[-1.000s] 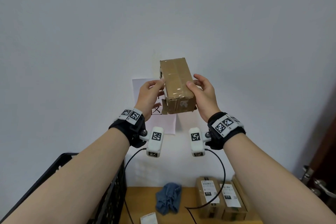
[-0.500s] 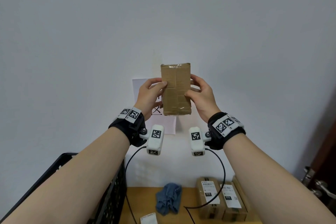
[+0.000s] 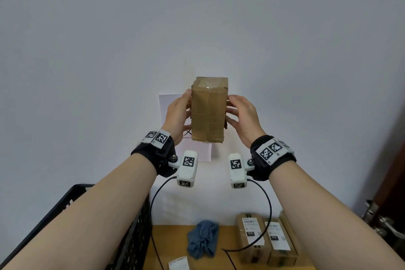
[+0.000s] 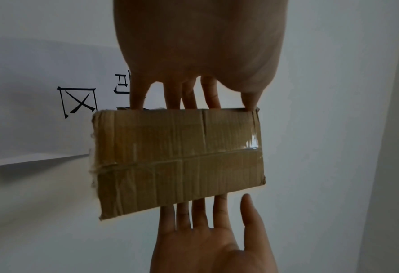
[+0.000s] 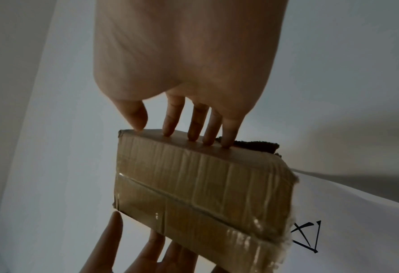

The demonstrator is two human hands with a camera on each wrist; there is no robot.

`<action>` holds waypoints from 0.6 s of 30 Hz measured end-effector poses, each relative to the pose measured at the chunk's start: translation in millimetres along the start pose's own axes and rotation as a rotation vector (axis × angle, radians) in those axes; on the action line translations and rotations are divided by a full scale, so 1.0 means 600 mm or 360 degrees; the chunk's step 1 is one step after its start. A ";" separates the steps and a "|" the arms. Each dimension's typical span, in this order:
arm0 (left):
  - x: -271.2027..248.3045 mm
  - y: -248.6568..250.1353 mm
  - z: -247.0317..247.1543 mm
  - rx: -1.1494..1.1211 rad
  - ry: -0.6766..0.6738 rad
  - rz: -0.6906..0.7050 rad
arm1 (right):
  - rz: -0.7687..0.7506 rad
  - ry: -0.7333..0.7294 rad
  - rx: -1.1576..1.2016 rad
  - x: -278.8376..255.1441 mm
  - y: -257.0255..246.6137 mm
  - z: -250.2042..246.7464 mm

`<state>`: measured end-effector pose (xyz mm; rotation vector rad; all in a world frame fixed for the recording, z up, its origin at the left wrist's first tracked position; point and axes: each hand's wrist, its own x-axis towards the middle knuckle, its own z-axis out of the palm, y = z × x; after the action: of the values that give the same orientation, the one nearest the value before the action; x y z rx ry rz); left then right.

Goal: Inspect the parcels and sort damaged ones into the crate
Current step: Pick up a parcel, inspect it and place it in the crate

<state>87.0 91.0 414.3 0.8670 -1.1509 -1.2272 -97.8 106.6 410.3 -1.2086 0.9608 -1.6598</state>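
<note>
I hold a brown taped cardboard parcel point(image 3: 208, 114) upright in front of the wall, at chest height. My left hand point(image 3: 180, 116) grips its left side, thumb up along the edge and fingers curled behind. My right hand point(image 3: 240, 114) clamps the right side with bent fingertips point(image 5: 194, 134). The parcel's lower end is ragged and frayed point(image 4: 93, 166), and a dark torn patch point(image 5: 252, 145) shows beside my right little finger. The black plastic crate point(image 3: 135, 232) stands at the lower left, partly hidden by my left forearm.
On the wooden table point(image 3: 171, 239) below lie two labelled parcels point(image 3: 252, 237) point(image 3: 278, 241) at the right, a crumpled blue cloth point(image 3: 203, 241) and a small labelled packet point(image 3: 178, 264). A printed paper point(image 3: 169, 105) hangs on the wall. A door handle point(image 3: 385, 223) juts out at far right.
The parcel has been turned in my hands, from tilted with its torn end toward me to upright with its broad taped face toward me. Both hands shifted onto its sides.
</note>
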 end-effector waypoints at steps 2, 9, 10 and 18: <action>0.000 0.004 0.000 0.0004 0.0017 -0.0057 | 0.0010 0.0039 -0.0047 0.004 0.001 0.002; -0.006 0.006 0.003 0.0092 -0.0058 -0.0049 | -0.0024 -0.0024 -0.0127 0.005 -0.001 0.007; -0.004 0.004 0.002 0.0109 -0.0069 -0.0023 | -0.0034 -0.0036 -0.0142 0.004 -0.001 0.007; -0.001 0.003 -0.002 0.0109 -0.0030 0.0079 | -0.0050 -0.0047 -0.0187 0.003 -0.008 0.005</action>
<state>88.9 91.9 415.8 0.8746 -1.2283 -1.1637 -95.9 106.5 415.9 -1.3288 1.0381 -1.6241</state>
